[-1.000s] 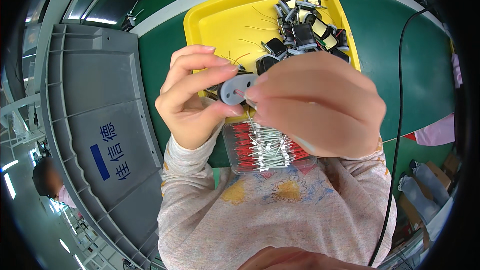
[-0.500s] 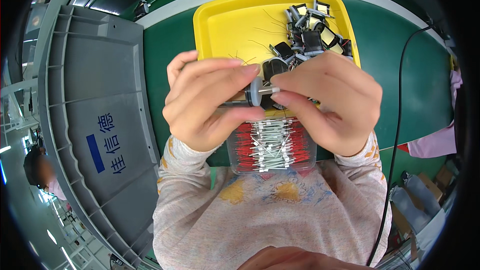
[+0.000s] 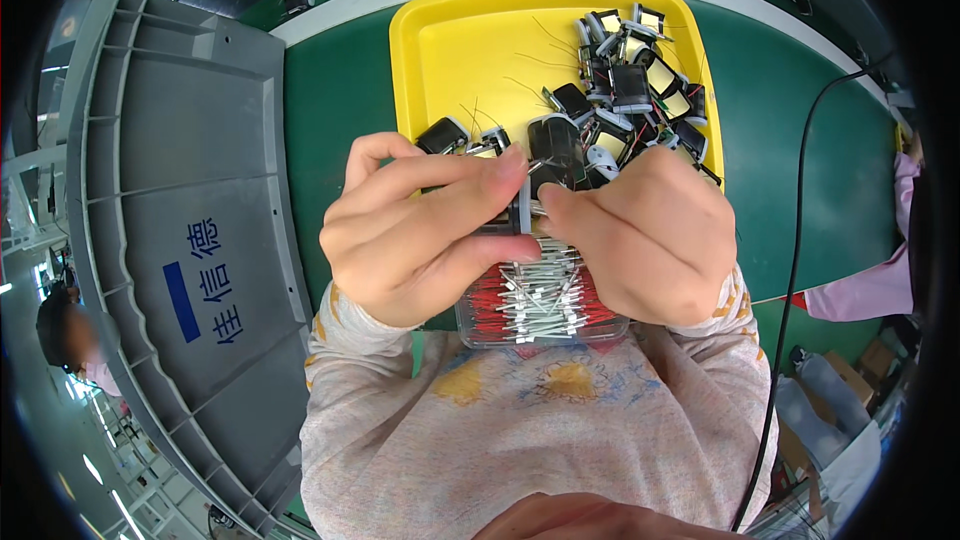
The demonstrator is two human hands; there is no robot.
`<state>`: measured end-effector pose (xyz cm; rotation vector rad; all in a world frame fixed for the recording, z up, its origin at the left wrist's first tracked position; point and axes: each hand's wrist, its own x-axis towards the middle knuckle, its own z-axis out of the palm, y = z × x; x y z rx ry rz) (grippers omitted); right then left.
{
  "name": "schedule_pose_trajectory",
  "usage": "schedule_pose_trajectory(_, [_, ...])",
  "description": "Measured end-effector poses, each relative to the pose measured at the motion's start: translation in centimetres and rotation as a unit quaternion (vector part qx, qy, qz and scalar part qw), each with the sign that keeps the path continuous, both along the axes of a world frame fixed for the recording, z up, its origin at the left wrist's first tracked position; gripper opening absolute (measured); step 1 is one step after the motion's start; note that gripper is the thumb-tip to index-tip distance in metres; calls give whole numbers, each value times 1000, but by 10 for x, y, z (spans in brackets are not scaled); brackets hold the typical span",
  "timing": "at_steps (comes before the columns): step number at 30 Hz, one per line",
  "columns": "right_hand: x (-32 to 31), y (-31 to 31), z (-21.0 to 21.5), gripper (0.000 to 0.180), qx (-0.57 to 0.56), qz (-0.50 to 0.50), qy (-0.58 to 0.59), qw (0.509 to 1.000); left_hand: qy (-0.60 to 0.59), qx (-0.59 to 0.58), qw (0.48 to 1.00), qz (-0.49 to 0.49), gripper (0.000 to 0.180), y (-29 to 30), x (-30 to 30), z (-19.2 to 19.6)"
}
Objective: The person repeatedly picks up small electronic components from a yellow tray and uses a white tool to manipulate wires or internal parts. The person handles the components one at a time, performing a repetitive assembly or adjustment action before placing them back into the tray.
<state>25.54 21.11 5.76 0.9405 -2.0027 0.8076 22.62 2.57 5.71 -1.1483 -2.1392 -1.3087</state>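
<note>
Both hands meet in the middle of the view: the left hand [image 3: 420, 230] and right hand [image 3: 640, 235] pinch a small grey coil part [image 3: 522, 208] between their fingertips. It sits just above a clear box of red-and-silver pins [image 3: 540, 305], near the yellow tray [image 3: 470, 50] of black coils [image 3: 625, 90] on the green bench [image 3: 800, 120].

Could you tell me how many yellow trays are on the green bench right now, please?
1. The yellow tray lies on the green bench just beyond both hands, holding a heap of small black components in its right half. Its near edge is hidden behind the hands.
</note>
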Motion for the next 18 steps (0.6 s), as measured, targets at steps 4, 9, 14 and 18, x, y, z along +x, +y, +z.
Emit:
schedule_pose_trajectory(4, [1,3,6,35,-19,30,-76,996,-4,29,997,-66,48,-2,-7,-5])
schedule_pose_trajectory(9, [3,-2,2,35,3,-12,-76,997,22,-47,999,-17,47,-1,-5,4])
schedule_pose_trajectory(14, [-4,-4,-2,20,-80,-12,-149,986,-79,20,997,-4,45,1,-7,-4])
schedule_pose_trajectory(18, [-14,3,8,16,-71,-2,-193,979,-160,43,986,-1,45,2,-11,-7])
